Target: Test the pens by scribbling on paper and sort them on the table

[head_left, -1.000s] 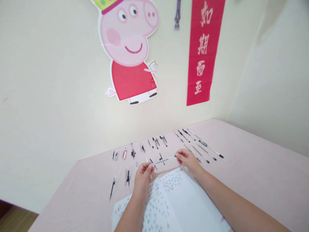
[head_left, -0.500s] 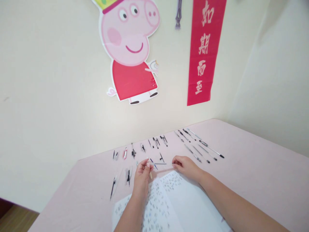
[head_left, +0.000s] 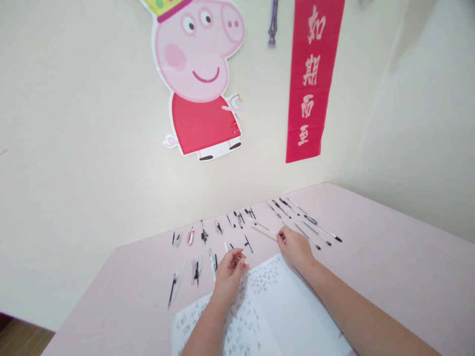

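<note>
My right hand point(head_left: 295, 247) is closed in a pinch on a thin clear pen barrel point(head_left: 264, 228) that points up and left over the pink table point(head_left: 389, 262). My left hand point(head_left: 229, 271) hovers over the top edge of an open notebook point(head_left: 267, 311), fingers curled loosely near several small pen parts point(head_left: 228, 246); I cannot make out anything in it. A row of assembled pens point(head_left: 308, 222) lies just beyond my right hand.
More pen pieces lie in a row along the far side of the table point(head_left: 215, 228), with two loose pens at the left point(head_left: 185, 277). A pig cutout point(head_left: 200, 74) and a red banner point(head_left: 309, 84) hang on the wall behind.
The two hands held the pen between them; now the left hand has let go and dropped towards the notebook, and the right hand has carried the barrel away to the right and back.
</note>
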`<state>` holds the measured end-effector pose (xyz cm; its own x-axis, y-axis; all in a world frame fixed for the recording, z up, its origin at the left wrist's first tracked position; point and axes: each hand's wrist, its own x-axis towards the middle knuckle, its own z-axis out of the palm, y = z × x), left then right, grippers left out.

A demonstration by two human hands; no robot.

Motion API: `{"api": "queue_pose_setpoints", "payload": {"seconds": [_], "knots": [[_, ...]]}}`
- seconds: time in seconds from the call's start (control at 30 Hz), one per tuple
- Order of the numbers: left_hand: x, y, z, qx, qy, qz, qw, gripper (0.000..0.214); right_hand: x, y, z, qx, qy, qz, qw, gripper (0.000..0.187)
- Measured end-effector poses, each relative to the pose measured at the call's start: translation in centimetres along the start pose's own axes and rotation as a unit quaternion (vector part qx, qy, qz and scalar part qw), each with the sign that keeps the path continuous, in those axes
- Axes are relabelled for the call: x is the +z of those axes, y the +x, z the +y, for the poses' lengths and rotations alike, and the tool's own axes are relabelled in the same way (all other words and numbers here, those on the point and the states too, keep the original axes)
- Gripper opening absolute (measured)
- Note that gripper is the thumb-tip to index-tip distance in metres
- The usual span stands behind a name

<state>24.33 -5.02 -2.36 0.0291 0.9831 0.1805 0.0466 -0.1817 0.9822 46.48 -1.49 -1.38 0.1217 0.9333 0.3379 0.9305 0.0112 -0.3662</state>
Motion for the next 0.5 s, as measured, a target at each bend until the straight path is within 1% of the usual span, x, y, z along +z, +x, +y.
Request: {"api": "queue_pose_setpoints", "payload": {"seconds": [0.07,0.13,0.17,0.23,0.33,0.5], "knots": [[0.1,-0.3,0.0,0.04,0.106,-0.04,0.993,0.019,-0.4,0.5,0.0,0.017,-0.051,0.011,0.998,0.018],[0.0,-0.5,0.2,0.065,0.189,-0.071,0.977,0.019,-0.7,1.2,0.1,0.035,-0.094,0.013,0.995,0.021],[0.0,-0.5,0.2,0.072,0.214,-0.083,0.971,0.021,-0.8,1.6,0.1,0.042,-0.111,0.011,0.993,0.022],[0.0,-0.6,0.3,0.073,0.24,-0.103,0.963,0.023,-0.9,2.5,0.1,0.051,-0.136,0.002,0.989,0.024],[-0.1,-0.6,0.2,0.068,0.262,-0.118,0.955,0.023,-0.7,3.7,0.0,0.052,-0.155,-0.028,0.986,0.024],[-0.1,-0.5,0.2,0.071,0.276,-0.136,0.949,0.021,-0.1,5.2,-0.8,0.052,-0.165,-0.108,0.979,0.027]]}}
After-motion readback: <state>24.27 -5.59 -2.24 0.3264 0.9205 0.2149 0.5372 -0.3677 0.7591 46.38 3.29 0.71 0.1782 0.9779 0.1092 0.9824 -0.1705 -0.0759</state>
